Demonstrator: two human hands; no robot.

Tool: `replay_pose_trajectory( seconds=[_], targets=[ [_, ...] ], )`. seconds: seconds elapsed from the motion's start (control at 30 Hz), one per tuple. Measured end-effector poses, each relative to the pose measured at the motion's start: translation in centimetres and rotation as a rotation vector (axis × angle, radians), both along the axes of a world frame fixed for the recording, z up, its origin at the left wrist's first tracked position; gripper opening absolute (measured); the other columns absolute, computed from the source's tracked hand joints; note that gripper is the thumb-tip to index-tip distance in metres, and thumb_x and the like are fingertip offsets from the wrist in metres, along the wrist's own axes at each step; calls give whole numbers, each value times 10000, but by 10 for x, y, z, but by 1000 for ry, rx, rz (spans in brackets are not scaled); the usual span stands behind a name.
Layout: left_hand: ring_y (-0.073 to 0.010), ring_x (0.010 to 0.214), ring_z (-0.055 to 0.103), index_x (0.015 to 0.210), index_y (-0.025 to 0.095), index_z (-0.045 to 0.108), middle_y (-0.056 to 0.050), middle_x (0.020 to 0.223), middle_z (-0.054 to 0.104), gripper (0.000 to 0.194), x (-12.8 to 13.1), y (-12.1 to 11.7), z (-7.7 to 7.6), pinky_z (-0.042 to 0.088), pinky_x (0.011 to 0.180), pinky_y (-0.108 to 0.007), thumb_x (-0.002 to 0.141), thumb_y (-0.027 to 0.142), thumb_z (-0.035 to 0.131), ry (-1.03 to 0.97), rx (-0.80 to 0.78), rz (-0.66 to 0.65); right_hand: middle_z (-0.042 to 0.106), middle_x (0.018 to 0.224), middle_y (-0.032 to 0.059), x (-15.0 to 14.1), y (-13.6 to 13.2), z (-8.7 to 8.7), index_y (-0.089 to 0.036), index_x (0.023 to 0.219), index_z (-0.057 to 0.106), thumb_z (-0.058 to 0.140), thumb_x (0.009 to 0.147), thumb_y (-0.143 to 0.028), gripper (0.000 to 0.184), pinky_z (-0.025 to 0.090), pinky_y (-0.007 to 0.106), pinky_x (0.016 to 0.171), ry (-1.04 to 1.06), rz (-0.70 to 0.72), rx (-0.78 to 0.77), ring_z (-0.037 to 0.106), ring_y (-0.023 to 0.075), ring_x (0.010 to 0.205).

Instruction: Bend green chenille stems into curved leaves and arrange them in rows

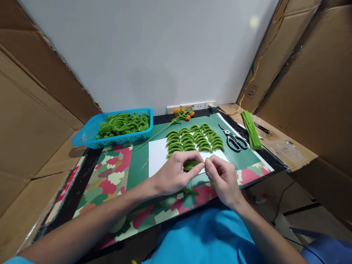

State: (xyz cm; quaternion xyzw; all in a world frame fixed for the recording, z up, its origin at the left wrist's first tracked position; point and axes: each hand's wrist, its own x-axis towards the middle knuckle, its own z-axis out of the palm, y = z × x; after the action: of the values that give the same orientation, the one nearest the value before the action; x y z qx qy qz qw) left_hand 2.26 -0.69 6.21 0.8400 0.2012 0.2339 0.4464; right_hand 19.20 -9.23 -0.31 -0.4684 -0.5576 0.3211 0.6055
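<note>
My left hand (178, 170) is closed in a pinch around a green pipe-cleaner leaf (191, 165), which shows between thumb and index finger. Close against it, my right hand (222, 176) is closed too, its thumb and fingertips pinching the leaf's right end. Just beyond my hands, curved green pipe-cleaner leaves (188, 140) lie in several columns on white paper (156, 156). Another green piece (190, 191) rests on the patterned mat below my left wrist. My fingers hide part of the leaf.
A blue basket (123, 139) of green pieces stands at the back left. Black-handled scissors (233, 141) and a bundle of green pipe cleaners (251, 130) lie at right. An orange flower (184, 113) with a long stem lies near the wall. Cardboard walls flank the table.
</note>
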Motion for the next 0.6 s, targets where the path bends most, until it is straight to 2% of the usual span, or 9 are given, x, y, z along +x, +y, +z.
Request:
replay_pose_trajectory(
  seconds=[0.07, 0.13, 0.17, 0.23, 0.3, 0.43, 0.6],
  targets=[
    [-115, 729, 552, 937, 158, 693, 1, 836, 648, 210, 0, 4, 2, 432, 669, -233, 1038, 341, 666, -15, -179, -31, 521, 734, -43, 9, -1, -1, -209, 1121, 632, 575, 1092, -339, 145, 435, 249, 568, -210, -41, 136, 487, 120, 600],
    [-91, 641, 473, 910, 157, 661, 24, 778, 584, 257, 1, 7, 1, 385, 591, -224, 1025, 385, 694, -41, -360, -79, 629, 876, 7, 19, 0, -1, -212, 1405, 542, 605, 1072, -265, 343, 525, 277, 664, -427, -68, 319, 594, 152, 711],
    [-85, 609, 440, 903, 157, 646, 35, 745, 556, 277, 1, 9, 0, 359, 562, -222, 1021, 402, 701, -52, -442, -103, 674, 961, 46, 24, 1, 0, -210, 1461, 513, 612, 1065, -230, 408, 556, 295, 715, -531, -83, 409, 641, 173, 788],
    [-82, 575, 406, 899, 157, 629, 48, 687, 518, 303, 2, 11, -3, 325, 532, -219, 1012, 424, 715, -67, -571, -143, 717, 1081, 113, 33, 3, 2, -193, 1459, 539, 620, 1055, -174, 413, 587, 327, 799, -705, -116, 551, 696, 217, 927],
    [-82, 566, 396, 906, 153, 629, 52, 654, 504, 314, 2, 12, -6, 308, 522, -216, 1004, 435, 728, -82, -647, -169, 732, 1084, 146, 39, 6, 5, -160, 1387, 596, 633, 1042, -139, 347, 592, 340, 829, -811, -148, 638, 713, 243, 970],
    [-86, 564, 405, 899, 150, 634, 47, 655, 510, 332, 2, 12, -5, 311, 513, -213, 976, 447, 761, -55, -697, -195, 734, 985, 149, 42, 9, 11, -130, 1201, 654, 582, 1061, -143, 159, 566, 337, 767, -902, -149, 700, 714, 248, 887],
    [-85, 571, 403, 878, 159, 611, 49, 693, 498, 342, -1, 10, 8, 338, 529, -219, 962, 452, 767, 32, -634, -243, 683, 807, 71, 39, 7, 7, -179, 1081, 638, 529, 1075, -147, 114, 465, 314, 638, -882, -110, 713, 616, 196, 685]
  ],
)
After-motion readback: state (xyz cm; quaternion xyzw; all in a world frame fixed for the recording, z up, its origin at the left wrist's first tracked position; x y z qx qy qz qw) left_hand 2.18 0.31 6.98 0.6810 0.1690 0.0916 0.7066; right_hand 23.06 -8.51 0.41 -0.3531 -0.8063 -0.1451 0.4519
